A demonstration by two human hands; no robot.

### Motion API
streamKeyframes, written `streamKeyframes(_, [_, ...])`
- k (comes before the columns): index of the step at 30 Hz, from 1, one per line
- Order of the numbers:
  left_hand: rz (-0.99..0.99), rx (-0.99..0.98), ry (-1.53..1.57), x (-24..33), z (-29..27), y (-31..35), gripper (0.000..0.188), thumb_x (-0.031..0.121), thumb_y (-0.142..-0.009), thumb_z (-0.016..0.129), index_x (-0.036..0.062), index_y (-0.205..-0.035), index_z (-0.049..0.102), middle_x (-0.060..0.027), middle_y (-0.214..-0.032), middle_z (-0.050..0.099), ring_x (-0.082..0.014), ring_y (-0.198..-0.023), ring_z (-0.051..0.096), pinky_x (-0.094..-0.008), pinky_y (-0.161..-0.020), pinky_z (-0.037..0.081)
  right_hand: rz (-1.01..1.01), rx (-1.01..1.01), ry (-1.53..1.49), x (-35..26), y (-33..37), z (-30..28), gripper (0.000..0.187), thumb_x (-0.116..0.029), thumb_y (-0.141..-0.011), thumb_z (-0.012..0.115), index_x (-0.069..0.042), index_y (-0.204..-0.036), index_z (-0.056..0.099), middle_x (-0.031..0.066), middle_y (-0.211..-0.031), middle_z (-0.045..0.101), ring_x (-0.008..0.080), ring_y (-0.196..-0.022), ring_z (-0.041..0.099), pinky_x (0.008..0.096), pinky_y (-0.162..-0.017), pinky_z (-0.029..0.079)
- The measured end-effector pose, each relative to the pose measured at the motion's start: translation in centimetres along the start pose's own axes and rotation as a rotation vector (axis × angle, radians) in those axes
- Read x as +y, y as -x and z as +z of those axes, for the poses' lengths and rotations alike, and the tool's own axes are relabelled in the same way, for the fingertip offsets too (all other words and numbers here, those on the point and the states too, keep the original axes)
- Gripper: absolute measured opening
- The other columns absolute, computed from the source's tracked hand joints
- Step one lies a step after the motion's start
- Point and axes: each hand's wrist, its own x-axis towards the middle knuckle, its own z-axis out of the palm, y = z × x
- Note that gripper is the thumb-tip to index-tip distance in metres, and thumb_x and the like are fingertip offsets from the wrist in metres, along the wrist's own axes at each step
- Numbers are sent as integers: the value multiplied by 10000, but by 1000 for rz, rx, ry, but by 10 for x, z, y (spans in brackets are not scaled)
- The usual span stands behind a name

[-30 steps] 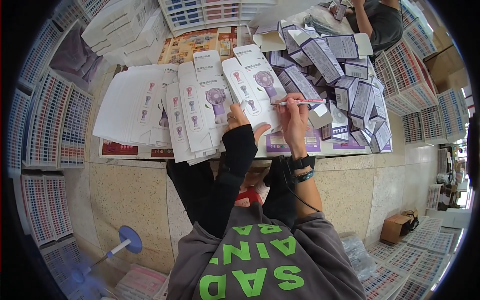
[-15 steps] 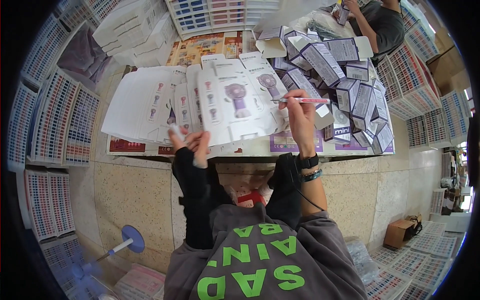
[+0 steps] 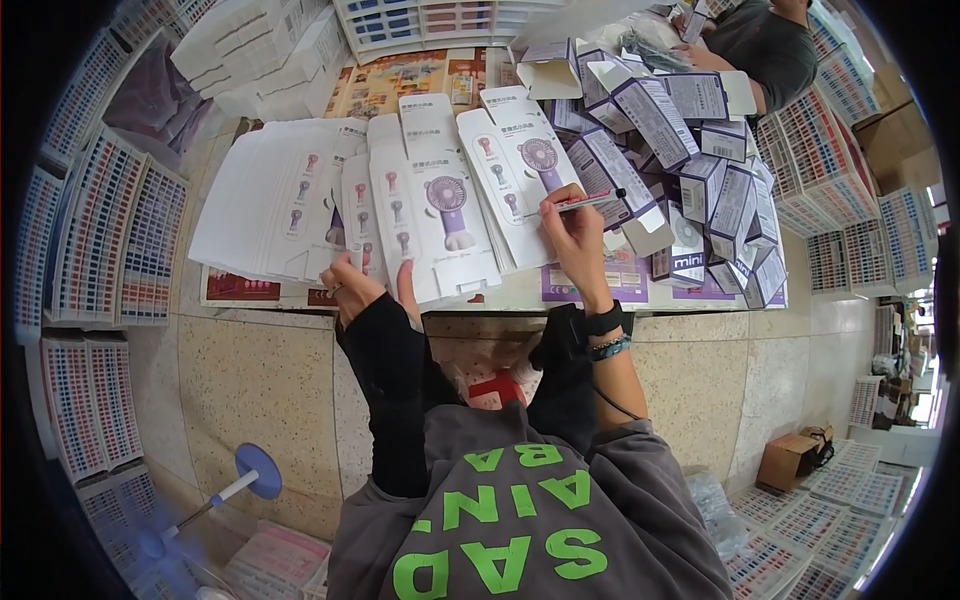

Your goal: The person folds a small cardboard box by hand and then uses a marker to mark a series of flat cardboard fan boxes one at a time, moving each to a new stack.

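My left hand (image 3: 372, 288) pinches the lower left edge of a flat, unfolded white carton (image 3: 425, 185) printed with a purple handheld fan. Its thumb lies on the printed face; the fingers curl at the edge, partly hidden. My right hand (image 3: 577, 240) grips a slim pen (image 3: 592, 202) with a pale and red barrel and a dark end toward the right. That hand rests over the lower right part of another flat fan carton (image 3: 515, 160). To the left lies a fanned stack of similar flat cartons (image 3: 265, 200), mostly overlapping.
Folded purple and white boxes (image 3: 730, 215) pile up on the table's right side. Across the table at the upper right sits another person (image 3: 765, 55). White stacks (image 3: 250, 50) stand at the upper left. A blue-based stand (image 3: 260, 470) is on the floor at left.
The carton in my left hand has shifted left and lower, uncovering more of the right-hand carton. My right hand has moved slightly left and down, its pen at a different angle.
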Motion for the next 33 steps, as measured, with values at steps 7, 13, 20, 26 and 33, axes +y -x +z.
streamKeyframes(7, [-80, -416, 483, 38, 30, 5, 638, 174, -829, 681, -62, -1257, 271, -107, -762, 595, -171, -649, 595, -287, -591, 466, -96, -11, 58, 2, 0, -4, 63, -54, -887, 574, -27, -834, 555, -41, -674, 481, 25, -579, 403, 177, -509, 312])
streamKeyframes(13, [223, -353, 290, 53, 95, 7, 697, 210, -749, 769, -24, -1186, 280, -141, -746, 638, -231, -605, 641, -318, -592, 509, 34, 159, -843, -3, -8, -12, 115, -146, -961, 503, -35, -931, 507, 16, -746, 503, 93, -693, 485, 261, -740, 461])
streamKeyframes(20, [-264, -548, 865, 51, 68, -6, 545, 36, -797, 662, 11, -1149, 247, -247, -906, 627, -257, -687, 681, -293, -474, 532, -38, 125, -893, -26, -5, -23, 122, -144, -939, 504, -32, -892, 504, 29, -717, 486, 118, -684, 465, 339, -830, 448])
streamKeyframes(26, [-350, -278, 926, 24, 25, -11, 599, 32, -838, 632, 21, -1242, 190, -155, -788, 622, -164, -487, 596, -250, -407, 479, -18, 149, -675, -26, -8, -22, 98, -118, -935, 511, -29, -899, 527, 28, -745, 516, 106, -698, 479, 291, -756, 441])
streamKeyframes(33, [-68, -107, -63, -68, -3, -9, 712, 350, -761, 761, 48, -1199, 287, -129, -851, 605, -222, -508, 579, -314, -476, 465, -31, -55, -44, -15, -7, -9, 77, -86, -926, 547, -11, -911, 554, -17, -781, 529, 41, -705, 467, 183, -636, 381])
